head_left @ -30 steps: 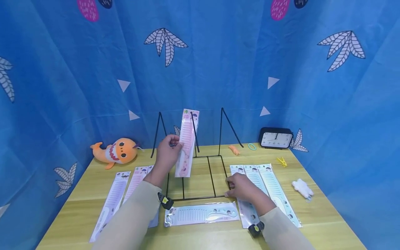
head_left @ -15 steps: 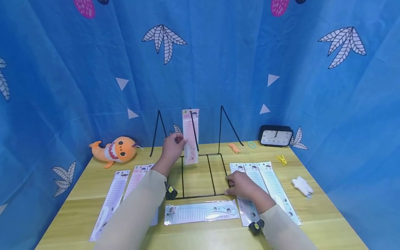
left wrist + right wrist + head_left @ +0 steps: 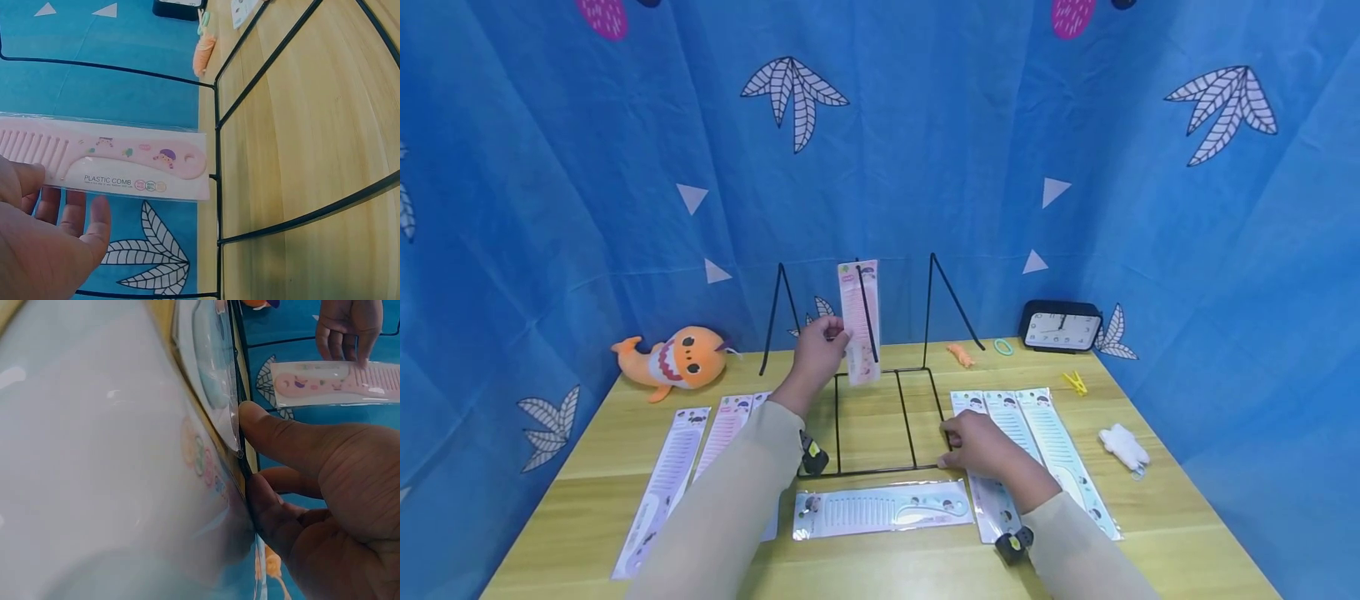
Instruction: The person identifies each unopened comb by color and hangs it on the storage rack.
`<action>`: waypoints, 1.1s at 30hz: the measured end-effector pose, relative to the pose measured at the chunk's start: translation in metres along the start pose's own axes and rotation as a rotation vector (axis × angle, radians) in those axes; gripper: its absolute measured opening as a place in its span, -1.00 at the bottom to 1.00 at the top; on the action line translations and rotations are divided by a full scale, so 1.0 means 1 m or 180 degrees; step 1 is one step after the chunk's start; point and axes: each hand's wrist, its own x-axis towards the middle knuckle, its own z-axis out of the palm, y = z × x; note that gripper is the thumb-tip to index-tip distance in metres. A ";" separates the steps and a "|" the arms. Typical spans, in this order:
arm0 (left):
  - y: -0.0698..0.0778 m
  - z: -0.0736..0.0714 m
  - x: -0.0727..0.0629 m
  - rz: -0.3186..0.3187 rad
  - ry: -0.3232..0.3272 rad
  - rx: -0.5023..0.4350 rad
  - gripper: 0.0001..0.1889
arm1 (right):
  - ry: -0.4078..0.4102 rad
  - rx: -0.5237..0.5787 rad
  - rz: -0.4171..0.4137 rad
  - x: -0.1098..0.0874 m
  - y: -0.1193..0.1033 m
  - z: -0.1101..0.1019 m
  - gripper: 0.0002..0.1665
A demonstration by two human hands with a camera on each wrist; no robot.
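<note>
A pink plastic comb in a clear-fronted package (image 3: 859, 312) hangs upright at the middle prong of a black wire rack (image 3: 913, 421). My left hand (image 3: 820, 346) pinches the package by its left edge between thumb and fingers. Its handle end and printed label show in the left wrist view, with the left hand (image 3: 56, 231) at the toothed part. With thumb and fingers, my right hand (image 3: 981, 450) grips the rack's base wire at the front right corner. In the right wrist view, the right thumb and fingertips (image 3: 253, 415) close on that dark wire.
A packaged blue comb (image 3: 883, 510) lies in front of the rack. Several more packaged combs (image 3: 1063, 458) lie at the right, others (image 3: 662, 492) at the left. Behind are an orange plush shark (image 3: 681, 360), a black clock (image 3: 1062, 327), a yellow clip (image 3: 1075, 382) and a white plush piece (image 3: 1123, 448).
The tilted pink comb package has moved back along the middle prong and now hangs nearly straight. My left hand moved with it, further from me. The right hand has stayed on the rack.
</note>
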 end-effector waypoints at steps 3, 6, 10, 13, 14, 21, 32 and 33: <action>0.002 -0.001 -0.001 0.0016 0.0016 0.0018 -0.69 | 0.0014 0.0021 -0.0002 0.000 0.000 0.001 -0.24; 0.003 -0.004 -0.003 0.0041 0.0005 0.0053 -0.64 | 0.0023 0.0030 -0.0004 0.000 0.001 0.001 -0.23; -0.008 -0.015 -0.009 0.0176 -0.0070 0.0185 -0.59 | 0.0001 0.0059 -0.0015 -0.001 0.001 0.001 -0.30; -0.024 -0.028 -0.019 0.0259 -0.0138 0.0389 -0.58 | -0.0003 0.0063 -0.0006 -0.002 0.000 0.001 -0.33; -0.029 -0.034 -0.023 0.0263 -0.0176 0.0491 -0.58 | -0.0005 0.0067 -0.0006 -0.002 -0.001 0.001 -0.33; -0.065 -0.085 -0.058 0.0041 -0.0167 0.1730 -0.56 | -0.0003 0.0105 -0.0079 -0.002 0.001 0.001 -0.57; -0.119 -0.181 -0.098 -0.1265 -0.0068 0.2194 -0.20 | -0.0045 0.0123 -0.0059 -0.002 0.005 -0.002 -0.70; -0.121 -0.185 -0.100 -0.1314 -0.0071 0.2190 -0.20 | -0.0045 0.0124 -0.0048 -0.002 0.004 -0.001 -0.70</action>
